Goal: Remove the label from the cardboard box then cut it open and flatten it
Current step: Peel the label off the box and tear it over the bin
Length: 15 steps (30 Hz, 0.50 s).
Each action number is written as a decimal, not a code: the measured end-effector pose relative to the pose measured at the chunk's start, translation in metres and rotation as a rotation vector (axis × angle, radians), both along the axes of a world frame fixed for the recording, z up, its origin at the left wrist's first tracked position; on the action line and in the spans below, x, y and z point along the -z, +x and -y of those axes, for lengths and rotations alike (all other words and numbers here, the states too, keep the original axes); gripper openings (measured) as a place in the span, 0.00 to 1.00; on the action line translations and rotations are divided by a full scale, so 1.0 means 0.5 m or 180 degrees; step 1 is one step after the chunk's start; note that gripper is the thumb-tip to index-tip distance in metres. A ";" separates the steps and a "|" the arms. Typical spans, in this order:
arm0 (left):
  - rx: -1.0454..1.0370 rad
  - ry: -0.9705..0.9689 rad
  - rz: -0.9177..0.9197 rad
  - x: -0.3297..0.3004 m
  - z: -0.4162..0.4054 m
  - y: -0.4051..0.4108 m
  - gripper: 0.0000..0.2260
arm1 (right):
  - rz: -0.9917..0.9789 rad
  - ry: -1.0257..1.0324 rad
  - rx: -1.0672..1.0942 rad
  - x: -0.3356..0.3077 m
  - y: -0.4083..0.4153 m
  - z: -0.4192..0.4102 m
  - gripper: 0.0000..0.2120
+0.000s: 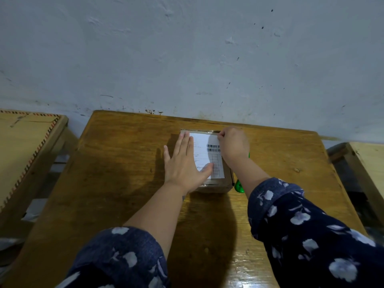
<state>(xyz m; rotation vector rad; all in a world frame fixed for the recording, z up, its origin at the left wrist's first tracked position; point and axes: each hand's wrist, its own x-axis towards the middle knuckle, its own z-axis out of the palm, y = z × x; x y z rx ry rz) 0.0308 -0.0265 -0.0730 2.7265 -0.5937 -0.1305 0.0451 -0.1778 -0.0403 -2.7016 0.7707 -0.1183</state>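
A small cardboard box (214, 186) stands on the wooden table (124, 163) near the wall. A white label (204, 142) with barcodes covers its top. My left hand (186, 163) lies flat on the label's left half, fingers spread, pressing the box down. My right hand (233, 143) is at the label's far right corner, its fingertips pinched at the label's edge. A green tool (239, 187), partly hidden by my right forearm, lies on the table just right of the box.
A pale wall (187, 59) rises right behind the table. A flat cardboard sheet with a striped edge (25, 146) lies on a stand to the left. A wooden piece of furniture (365, 163) stands to the right.
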 end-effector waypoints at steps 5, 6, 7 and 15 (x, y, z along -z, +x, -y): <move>0.0022 -0.0025 0.0001 0.000 -0.002 0.000 0.43 | 0.0114 -0.0184 0.0052 0.010 -0.002 -0.015 0.07; 0.0026 -0.0018 0.0000 -0.001 -0.002 0.001 0.43 | 0.0153 -0.0192 0.0059 0.012 -0.003 -0.018 0.08; 0.0029 -0.0018 0.0001 -0.001 -0.002 0.000 0.43 | 0.0169 -0.0213 0.0059 0.015 -0.005 -0.020 0.08; -0.0269 -0.0238 -0.0155 0.001 -0.004 -0.002 0.50 | 0.0256 -0.0632 -0.0556 0.003 -0.004 -0.003 0.07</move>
